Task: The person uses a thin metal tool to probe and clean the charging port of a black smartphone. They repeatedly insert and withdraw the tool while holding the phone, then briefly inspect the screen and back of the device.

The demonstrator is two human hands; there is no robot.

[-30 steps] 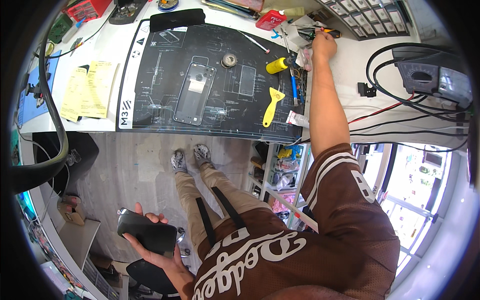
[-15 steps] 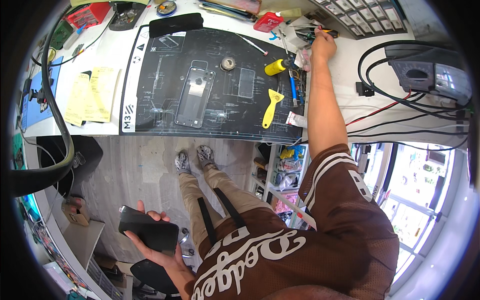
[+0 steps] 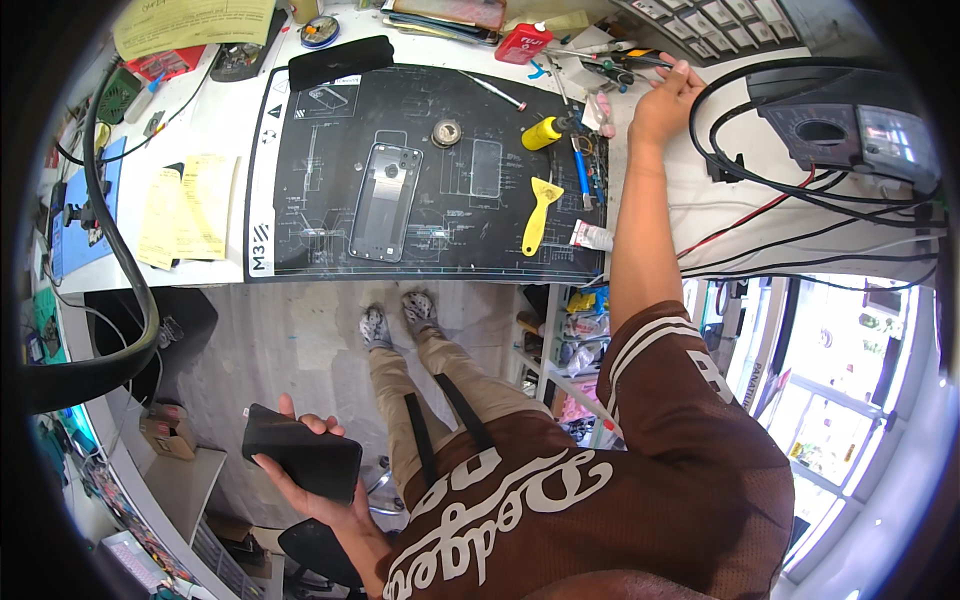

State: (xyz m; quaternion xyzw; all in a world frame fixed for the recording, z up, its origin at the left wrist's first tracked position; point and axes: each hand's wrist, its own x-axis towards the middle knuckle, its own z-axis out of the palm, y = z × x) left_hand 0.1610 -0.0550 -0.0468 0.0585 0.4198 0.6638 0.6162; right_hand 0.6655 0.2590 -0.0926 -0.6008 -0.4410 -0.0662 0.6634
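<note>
My left hand point(image 3: 320, 490) grips a black phone point(image 3: 302, 452), held low over the floor with its dark flat face up. My right hand point(image 3: 668, 105) reaches to the back right of the bench, fingers loosely apart, and I see nothing held in it. Just beside its fingertips lies a yellow-and-black tool handle point(image 3: 640, 54), among several hand tools. On the dark work mat point(image 3: 300, 225) lies a phone back panel or frame point(image 3: 388, 205), see-through or grey, with a round camera area.
Around the mat are a small round tin point(image 3: 446, 132), a yellow bottle point(image 3: 542, 134), a yellow scraper point(image 3: 541, 217), a blue-handled tool point(image 3: 582, 170) and a black pouch point(image 3: 341, 62). A meter point(image 3: 825, 130) with looping cables stands right; yellow paper slips point(image 3: 205, 205) lie left.
My right hand has moved a little to the right, away from the upright tools, and its fingers have loosened. My left hand still holds the phone. The view has shifted slightly.
</note>
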